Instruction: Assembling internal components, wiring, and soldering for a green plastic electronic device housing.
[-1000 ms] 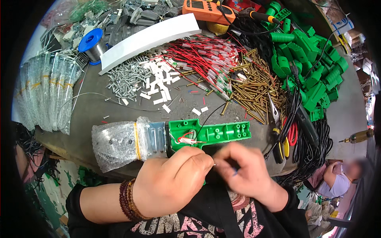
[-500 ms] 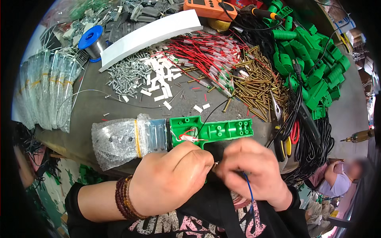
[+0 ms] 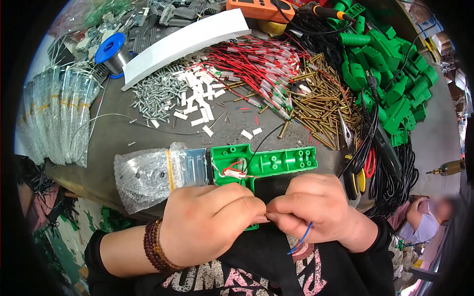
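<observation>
Right hand (image 3: 316, 204) pinching a blue wire (image 3: 301, 240), left hand (image 3: 212, 222) closed, contents hidden! Just beyond, the green housing (image 3: 281, 163) lies on the surface (image 3: 237, 132); pink-and-white lettering (image 3: 234, 279) marks the shirt (image 3: 256, 256).

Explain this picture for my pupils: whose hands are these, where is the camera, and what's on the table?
No machine here: these are one person's bare hands, seen by a wide camera worn on their head, so edges bend. The left hand and right hand meet at the fingertips; what's between is too small to tell. A blue wire hangs from the right. On the table lie an open green housing, silver screws, brass-coloured screws and red wires.
</observation>
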### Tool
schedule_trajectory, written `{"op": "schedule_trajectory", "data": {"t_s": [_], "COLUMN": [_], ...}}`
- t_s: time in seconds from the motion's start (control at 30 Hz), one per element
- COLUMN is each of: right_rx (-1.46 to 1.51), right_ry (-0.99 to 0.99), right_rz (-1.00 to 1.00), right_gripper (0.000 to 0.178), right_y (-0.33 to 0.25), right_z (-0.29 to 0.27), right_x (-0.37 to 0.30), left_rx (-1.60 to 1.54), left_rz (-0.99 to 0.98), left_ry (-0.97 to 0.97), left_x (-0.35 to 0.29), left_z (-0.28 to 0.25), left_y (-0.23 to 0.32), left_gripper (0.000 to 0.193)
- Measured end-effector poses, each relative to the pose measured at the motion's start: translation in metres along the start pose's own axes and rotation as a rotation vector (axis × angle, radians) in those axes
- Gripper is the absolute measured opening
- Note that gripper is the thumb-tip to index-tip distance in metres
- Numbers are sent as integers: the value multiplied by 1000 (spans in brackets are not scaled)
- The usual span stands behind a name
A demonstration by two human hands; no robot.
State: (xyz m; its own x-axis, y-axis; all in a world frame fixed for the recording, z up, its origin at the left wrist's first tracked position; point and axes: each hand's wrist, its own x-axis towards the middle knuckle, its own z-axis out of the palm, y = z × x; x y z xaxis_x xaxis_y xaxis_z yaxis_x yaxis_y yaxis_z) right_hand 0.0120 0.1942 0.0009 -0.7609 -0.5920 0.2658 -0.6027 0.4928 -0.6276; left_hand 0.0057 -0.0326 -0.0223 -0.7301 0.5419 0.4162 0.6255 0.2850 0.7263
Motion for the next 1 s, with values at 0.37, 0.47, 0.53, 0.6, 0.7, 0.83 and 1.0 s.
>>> {"op": "schedule_trajectory", "data": {"t_s": [0.37, 0.47, 0.53, 0.6, 0.7, 0.83, 1.0], "right_rx": [206, 413, 559, 796, 804, 801, 447], "right_ry": [62, 105, 111, 72, -23, 83, 179], "right_rz": [-16, 13, 194, 336, 432, 593, 535], "right_gripper": [16, 23, 22, 18, 14, 21, 12], "right_y": [15, 17, 7, 13, 17, 11, 12], "right_z": [2, -18, -24, -29, -33, -21, -7], "right_x": [-1, -9, -21, -31, -24, -15, 7], "left_rx": [363, 62, -20, 11, -262, -277, -359], "left_rz": [212, 110, 12, -113, -476, -416, -123], "left_ry": [-41, 22, 95, 78, -235, -158, -140], "left_x": [3, 15, 40, 68, 76, 68, 61], "left_z": [-6, -34, -40, -21, -16, -8, -4], "left_y": [-3, 16, 3, -21, -32, -31, -43], "left_gripper": [26, 53, 51, 33, 22, 17, 17]}}
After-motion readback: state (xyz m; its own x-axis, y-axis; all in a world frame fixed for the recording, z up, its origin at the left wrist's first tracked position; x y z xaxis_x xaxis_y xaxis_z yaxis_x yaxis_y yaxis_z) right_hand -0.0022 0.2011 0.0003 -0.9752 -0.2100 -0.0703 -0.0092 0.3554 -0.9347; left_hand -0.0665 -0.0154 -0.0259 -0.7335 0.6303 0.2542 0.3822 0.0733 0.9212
